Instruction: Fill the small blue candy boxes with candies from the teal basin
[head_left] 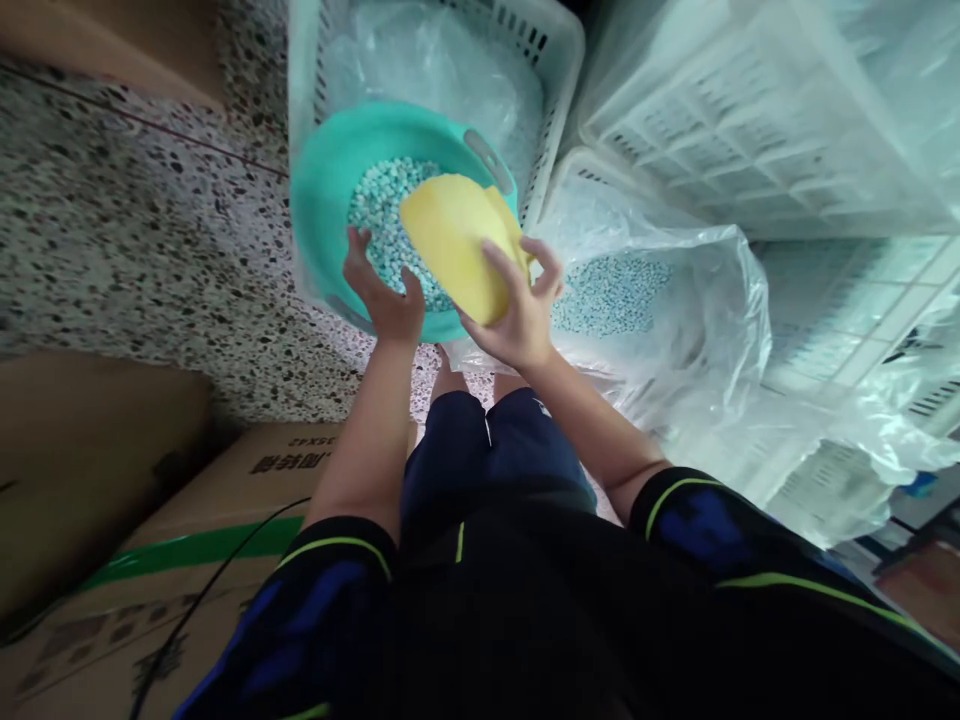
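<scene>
My right hand (521, 305) grips a yellow plastic scoop (454, 235), tilted over a turquoise basin (322, 210). Inside the basin lies a heap of small pale blue and white pellets (390, 200). With fingers apart and curved, my left hand (386, 290) hovers at the basin's near side, holding nothing; whether a fingertip touches the pellets I cannot tell. The scoop's inside is turned away from view, so its contents are hidden. To the right, a clear plastic bag (720, 290) lies open with smaller blue pellets (619, 290) in it.
The basin rests on a white slotted crate (559, 60) lined with plastic film. More white crates (705, 110) stand at the right. Cardboard boxes (225, 480) and a black cable (217, 575) are at the lower left. Speckled floor (150, 240) shows at the left.
</scene>
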